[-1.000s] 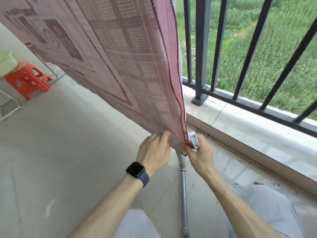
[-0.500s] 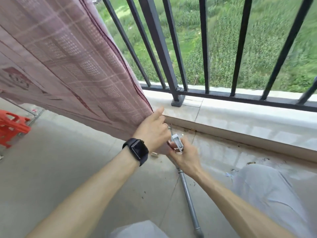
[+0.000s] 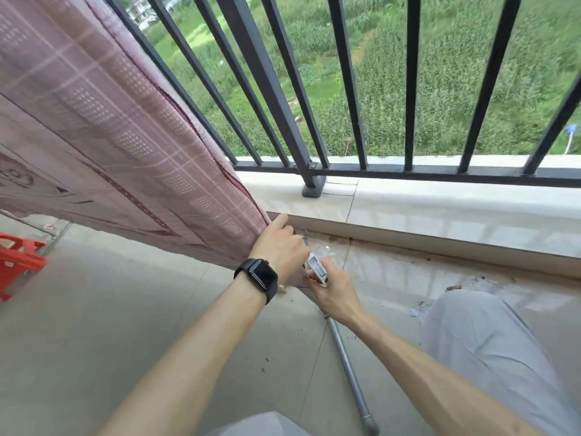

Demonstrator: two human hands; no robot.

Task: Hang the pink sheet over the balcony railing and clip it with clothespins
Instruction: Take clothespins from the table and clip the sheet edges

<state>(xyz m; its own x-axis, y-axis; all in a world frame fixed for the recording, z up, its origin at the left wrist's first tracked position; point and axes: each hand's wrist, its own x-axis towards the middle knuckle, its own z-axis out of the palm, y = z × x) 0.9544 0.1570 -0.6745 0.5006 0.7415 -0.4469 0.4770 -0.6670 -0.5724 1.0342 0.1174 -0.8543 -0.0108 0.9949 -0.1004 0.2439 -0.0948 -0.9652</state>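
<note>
The pink patterned sheet [image 3: 103,127] hangs down from the upper left, in front of the black balcony railing [image 3: 267,89]. Its lower corner reaches almost to the floor. My left hand [image 3: 279,243], with a black watch on the wrist, grips that bottom corner of the sheet. My right hand [image 3: 333,291] pinches a white clothespin [image 3: 317,268] right against the same corner. The clothespin's jaws are hidden behind my left hand, so whether they bite the cloth cannot be told.
A grey metal pipe [image 3: 349,372] lies on the tiled floor under my right arm. A tiled ledge [image 3: 440,202] runs below the railing. A red plastic stool [image 3: 19,262] stands at the left edge. My grey-trousered knee [image 3: 490,347] fills the lower right.
My view swung right and down over the second, so the sheet sits further left. Both hands kept hold of the sheet corner and clothespin, with the left hand shifting over the corner.
</note>
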